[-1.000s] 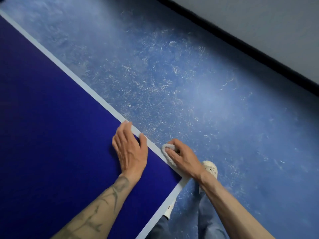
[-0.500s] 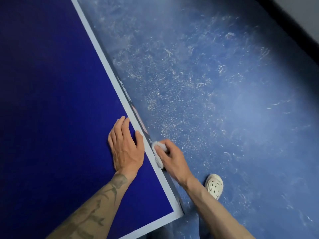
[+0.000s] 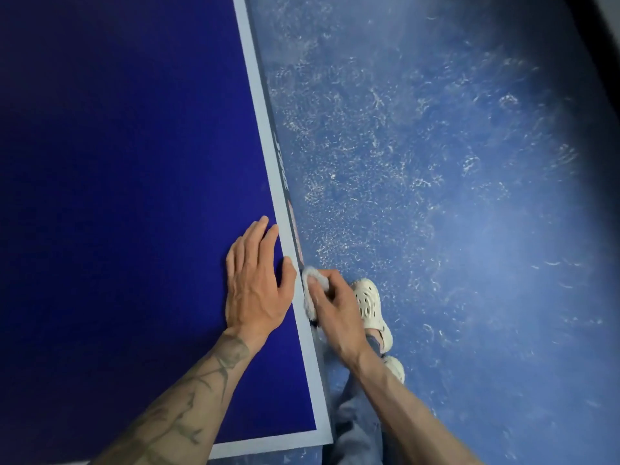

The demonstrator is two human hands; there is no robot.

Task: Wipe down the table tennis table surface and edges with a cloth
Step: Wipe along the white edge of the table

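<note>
1. A tattooed left forearm [image 3: 188, 397] reaches in from the bottom over the near corner of the counter [image 3: 117, 196], a table tennis top in deep blue. Pale jeans [image 3: 355, 427] show beside that corner.
2. The left grip [image 3: 256, 290] lies flat, palm down, on the blue top. Its fingers are straight and close together, the thumb reaches onto the white border line [image 3: 265, 129], and it holds nothing.
3. The right grip [image 3: 335, 307] is off the top, just past the border. Its fingers and thumb are curled round a small bunched white cloth [image 3: 312, 280].
4. The cloth is pressed against the counter's side edge [image 3: 283, 172], just beside the left thumb, near the corner.
5. Below the right grip are two cream perforated clogs [image 3: 372, 307] on the floor [image 3: 436, 162].
6. The side edge runs away towards the top, dark with blurred lettering I cannot read.
7. The floor is blue and covered in white scuffs, and darkens at the far right.
</note>
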